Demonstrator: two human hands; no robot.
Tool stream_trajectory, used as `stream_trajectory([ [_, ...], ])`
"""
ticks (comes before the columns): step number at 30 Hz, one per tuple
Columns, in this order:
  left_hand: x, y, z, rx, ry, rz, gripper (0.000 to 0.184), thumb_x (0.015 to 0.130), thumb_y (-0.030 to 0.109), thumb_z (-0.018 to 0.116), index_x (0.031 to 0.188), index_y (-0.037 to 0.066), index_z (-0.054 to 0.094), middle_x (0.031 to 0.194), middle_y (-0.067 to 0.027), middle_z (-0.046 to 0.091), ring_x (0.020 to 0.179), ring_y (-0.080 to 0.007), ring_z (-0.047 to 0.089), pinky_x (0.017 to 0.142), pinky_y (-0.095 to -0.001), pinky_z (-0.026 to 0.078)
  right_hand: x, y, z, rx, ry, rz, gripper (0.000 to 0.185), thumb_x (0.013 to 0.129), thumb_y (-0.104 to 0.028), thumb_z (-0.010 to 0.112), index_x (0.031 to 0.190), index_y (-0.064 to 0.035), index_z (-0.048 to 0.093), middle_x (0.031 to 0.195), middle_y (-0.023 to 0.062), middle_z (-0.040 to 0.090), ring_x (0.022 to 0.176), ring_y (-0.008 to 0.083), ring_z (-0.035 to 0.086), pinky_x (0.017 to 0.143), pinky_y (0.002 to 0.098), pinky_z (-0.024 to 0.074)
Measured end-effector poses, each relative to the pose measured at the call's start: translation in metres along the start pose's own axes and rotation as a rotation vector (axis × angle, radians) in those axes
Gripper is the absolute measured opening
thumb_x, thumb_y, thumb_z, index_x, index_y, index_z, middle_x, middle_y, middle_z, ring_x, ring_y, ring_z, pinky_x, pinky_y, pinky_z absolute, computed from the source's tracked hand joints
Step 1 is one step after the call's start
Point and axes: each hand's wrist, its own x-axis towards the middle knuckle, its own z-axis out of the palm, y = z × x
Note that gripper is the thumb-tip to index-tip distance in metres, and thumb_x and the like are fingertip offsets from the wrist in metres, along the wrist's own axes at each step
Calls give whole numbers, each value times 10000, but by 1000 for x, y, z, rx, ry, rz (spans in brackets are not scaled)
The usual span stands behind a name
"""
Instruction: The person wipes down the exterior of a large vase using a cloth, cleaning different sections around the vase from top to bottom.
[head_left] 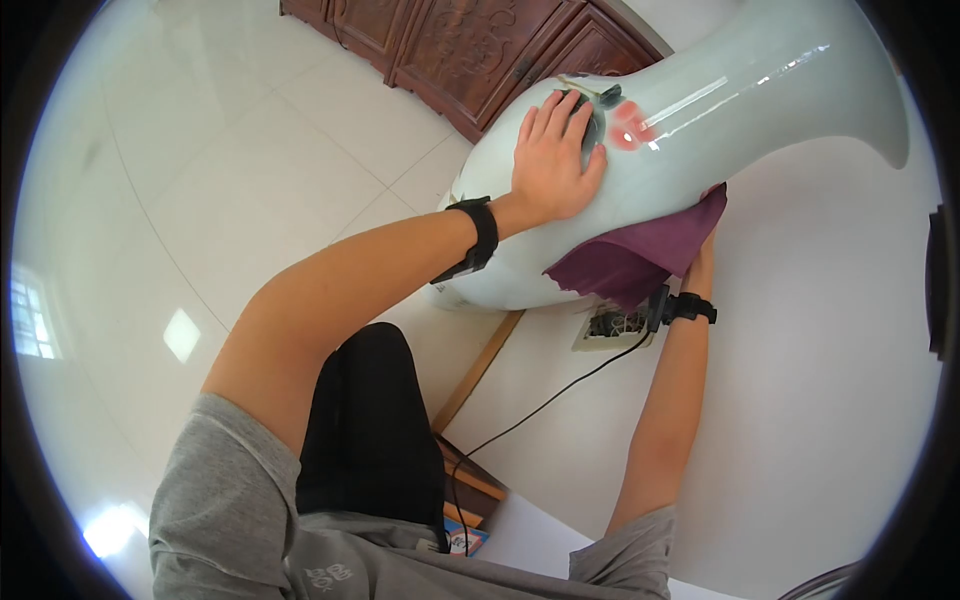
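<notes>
A large, glossy pale-green vase [690, 130] with painted pink petals and dark leaves reaches slantwise across the upper right, its flared mouth at the right. My left hand [555, 155] rests on the vase's body with the fingers stretched out, over part of the painting. A purple cloth [640, 250] hangs against the lower side of the vase. My right hand [706, 258] grips the cloth at its right end, by the vase's neck; most of its fingers are hidden behind the cloth. Both wrists wear black straps.
A carved dark wooden cabinet [480, 50] stands behind the vase on pale floor tiles [250, 170]. In the white wall is an open box with wires [617, 325]. A black cable [560, 392] runs from the right wrist down past my leg.
</notes>
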Motion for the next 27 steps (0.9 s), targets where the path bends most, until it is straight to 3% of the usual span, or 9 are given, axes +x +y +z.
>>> stream_trajectory([
  [20, 42, -23, 43, 61, -234, 83, 517, 963, 329, 543, 1398, 49, 532, 1491, -154, 492, 1411, -345, 417, 1185, -459, 299, -3, 1, 18, 150, 71, 8, 472, 1000, -229, 642, 1401, 4, 557, 1393, 70, 605, 1217, 181, 588, 1004, 326, 465],
  [23, 48, -28, 49, 14, -269, 114, 514, 968, 324, 540, 1400, 45, 528, 1488, -154, 496, 1411, -344, 419, 1180, -460, 303, -5, 1, 15, 139, 67, 44, 596, 972, -218, 689, 1491, -21, 471, 1490, 48, 521, 1309, 166, 520, 1083, 308, 407],
  [26, 55, -33, 57, -24, -283, 115, 518, 947, 347, 545, 1368, 47, 557, 1464, -144, 524, 1403, -333, 435, 1181, -467, 309, 1, 7, 11, 107, -2, 41, 606, 1027, -334, 609, 1550, -100, 414, 1556, -14, 448, 1355, 141, 464, 1105, 307, 372],
  [27, 57, -36, 59, -19, -299, 127, 512, 956, 334, 543, 1377, 43, 547, 1469, -150, 518, 1400, -337, 437, 1175, -458, 315, 3, 10, 10, 112, 23, 15, 581, 1027, -299, 611, 1530, -71, 431, 1536, 11, 474, 1349, 148, 477, 1105, 305, 376],
])
